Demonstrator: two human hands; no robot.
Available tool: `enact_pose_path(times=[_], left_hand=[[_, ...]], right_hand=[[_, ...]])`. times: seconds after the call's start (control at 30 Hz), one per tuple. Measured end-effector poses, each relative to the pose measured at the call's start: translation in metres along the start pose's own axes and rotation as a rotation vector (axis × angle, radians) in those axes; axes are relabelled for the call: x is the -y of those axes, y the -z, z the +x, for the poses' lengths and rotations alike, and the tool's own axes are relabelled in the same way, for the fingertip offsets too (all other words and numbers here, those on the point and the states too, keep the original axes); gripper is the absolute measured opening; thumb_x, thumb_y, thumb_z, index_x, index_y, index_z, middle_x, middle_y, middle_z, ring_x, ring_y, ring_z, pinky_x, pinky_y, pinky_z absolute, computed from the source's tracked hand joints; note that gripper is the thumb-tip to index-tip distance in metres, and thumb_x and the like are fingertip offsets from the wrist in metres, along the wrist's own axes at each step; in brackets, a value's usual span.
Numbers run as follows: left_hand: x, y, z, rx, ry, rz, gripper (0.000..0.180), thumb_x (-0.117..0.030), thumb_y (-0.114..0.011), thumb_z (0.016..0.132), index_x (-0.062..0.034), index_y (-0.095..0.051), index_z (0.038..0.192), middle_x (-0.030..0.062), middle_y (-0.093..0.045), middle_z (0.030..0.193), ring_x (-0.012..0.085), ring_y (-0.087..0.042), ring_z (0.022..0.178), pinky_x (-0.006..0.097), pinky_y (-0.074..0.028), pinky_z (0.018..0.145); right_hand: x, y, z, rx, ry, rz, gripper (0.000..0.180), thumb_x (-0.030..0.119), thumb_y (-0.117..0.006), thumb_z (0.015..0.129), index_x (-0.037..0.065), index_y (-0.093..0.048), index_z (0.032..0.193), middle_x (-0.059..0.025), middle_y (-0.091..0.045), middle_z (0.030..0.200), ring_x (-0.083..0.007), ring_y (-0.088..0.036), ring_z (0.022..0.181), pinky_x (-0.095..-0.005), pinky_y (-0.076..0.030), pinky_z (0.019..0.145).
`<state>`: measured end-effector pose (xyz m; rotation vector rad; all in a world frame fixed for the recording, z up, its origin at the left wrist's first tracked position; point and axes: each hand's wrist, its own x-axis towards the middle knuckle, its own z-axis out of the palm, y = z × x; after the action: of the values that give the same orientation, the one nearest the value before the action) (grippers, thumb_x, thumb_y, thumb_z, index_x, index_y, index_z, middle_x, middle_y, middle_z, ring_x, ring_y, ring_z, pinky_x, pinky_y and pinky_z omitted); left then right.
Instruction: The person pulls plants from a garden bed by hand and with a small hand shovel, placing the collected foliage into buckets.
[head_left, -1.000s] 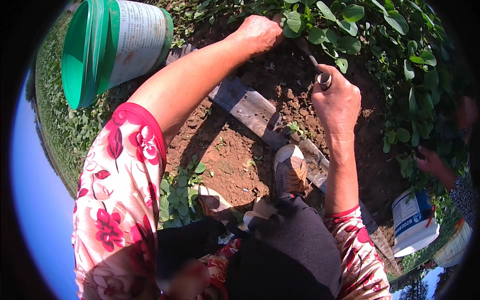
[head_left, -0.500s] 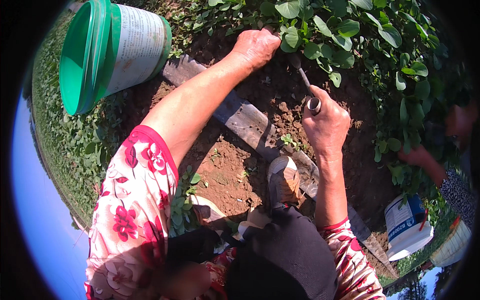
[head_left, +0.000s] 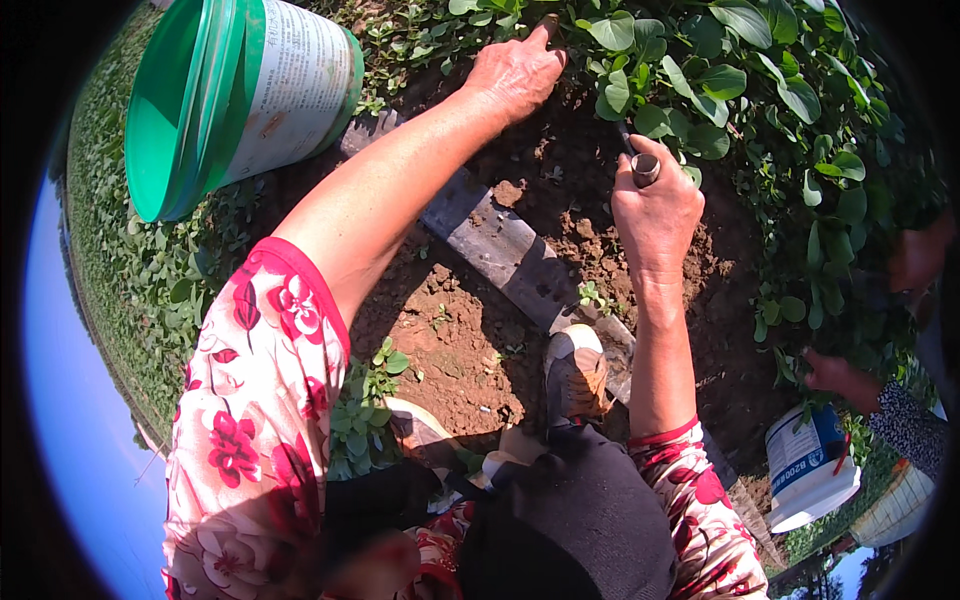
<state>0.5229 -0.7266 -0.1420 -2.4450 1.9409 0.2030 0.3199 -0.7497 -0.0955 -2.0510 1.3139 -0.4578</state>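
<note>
My left hand (head_left: 517,72) is at the edge of the leafy green plants (head_left: 700,75), with a finger stretched out toward the low stems. Nothing shows in its grasp. To its right, my right hand (head_left: 657,215) is wrapped around a small digging tool (head_left: 645,170) with a hollow round handle end and a thin metal shaft. The tool's tip is hidden under the leaves. Brown, crumbly soil (head_left: 560,160) lies between and below my hands.
A green bucket (head_left: 240,100) with a white label lies tipped at upper left. A dark strip (head_left: 500,245) crosses the soil near my shoe (head_left: 577,375). At right, another person's hand (head_left: 840,375) is among plants above a white-and-blue bucket (head_left: 800,470).
My left hand has moved slightly up and its finger has stretched out. My right hand has shifted a little up and right, taking the tool's tip under the leaves.
</note>
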Motion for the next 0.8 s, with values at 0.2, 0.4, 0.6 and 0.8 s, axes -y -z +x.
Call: enact_pose_path(times=[0.2, 0.4, 0.6, 0.8], left_hand=[[0.003, -0.017, 0.042, 0.143, 0.163, -0.180, 0.028, -0.024, -0.044, 0.093, -0.0096, -0.065, 0.104, 0.0197, -0.066, 0.105, 0.0355, -0.066, 0.094, 0.046, -0.055, 0.075], [0.029, -0.058, 0.069, -0.298, 0.331, -0.417, 0.022, -0.020, -0.047, 0.087, -0.0053, -0.061, 0.095, 0.0168, -0.064, 0.081, 0.0307, -0.064, 0.076, 0.042, -0.052, 0.065], [-0.013, -0.003, 0.034, 0.141, 0.104, -0.069, 0.019, -0.014, -0.053, 0.084, -0.0048, -0.058, 0.101, 0.0170, -0.061, 0.093, 0.0357, -0.066, 0.080, 0.046, -0.054, 0.065], [0.019, -0.013, -0.061, 0.083, 0.022, -0.117, 0.034, -0.003, -0.061, 0.073, -0.0043, -0.048, 0.105, 0.0177, -0.059, 0.093, 0.0358, -0.064, 0.084, 0.043, -0.054, 0.068]], right_hand=[[0.000, -0.015, 0.017, 0.003, 0.036, -0.048, 0.022, 0.012, -0.065, 0.075, 0.010, -0.069, 0.097, -0.0150, -0.068, 0.076, -0.0338, -0.067, 0.073, -0.0403, -0.054, 0.067], [0.025, -0.057, 0.045, -0.036, 0.266, -0.142, 0.016, 0.016, -0.065, 0.075, 0.009, -0.067, 0.090, -0.0141, -0.067, 0.073, -0.0328, -0.067, 0.070, -0.0420, -0.054, 0.062], [-0.012, -0.026, 0.024, -0.047, 0.301, -0.202, 0.026, 0.011, -0.067, 0.072, 0.011, -0.067, 0.098, -0.0107, -0.067, 0.074, -0.0289, -0.066, 0.066, -0.0378, -0.053, 0.059], [-0.002, -0.014, -0.022, 0.122, 0.297, -0.026, 0.034, 0.003, -0.067, 0.068, 0.011, -0.065, 0.101, -0.0079, -0.066, 0.074, -0.0261, -0.066, 0.067, -0.0363, -0.053, 0.059]])
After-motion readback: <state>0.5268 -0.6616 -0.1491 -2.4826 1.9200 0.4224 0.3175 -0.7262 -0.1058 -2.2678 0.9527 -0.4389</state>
